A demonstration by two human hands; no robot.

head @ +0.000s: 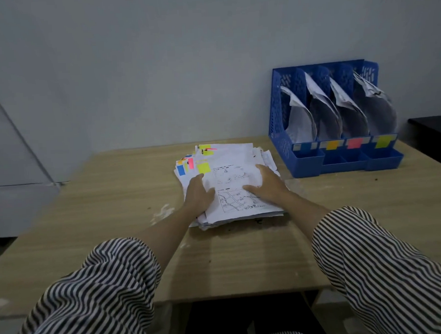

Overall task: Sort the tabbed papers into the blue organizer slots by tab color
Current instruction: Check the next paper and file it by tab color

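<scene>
Four slots of the blue organizer (285,148) already hold papers, yet most of the tabbed stack (229,166) sits mid-counter (113,198) under your flat, open left grip (198,193) and right grip (266,185), unsorted.

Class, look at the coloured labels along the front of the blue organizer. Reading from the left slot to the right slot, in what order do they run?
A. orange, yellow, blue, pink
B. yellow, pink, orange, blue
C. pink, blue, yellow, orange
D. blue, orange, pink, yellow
D: on the blue organizer the blue label comes first, then the orange label, the pink label and the yellow label.
</scene>
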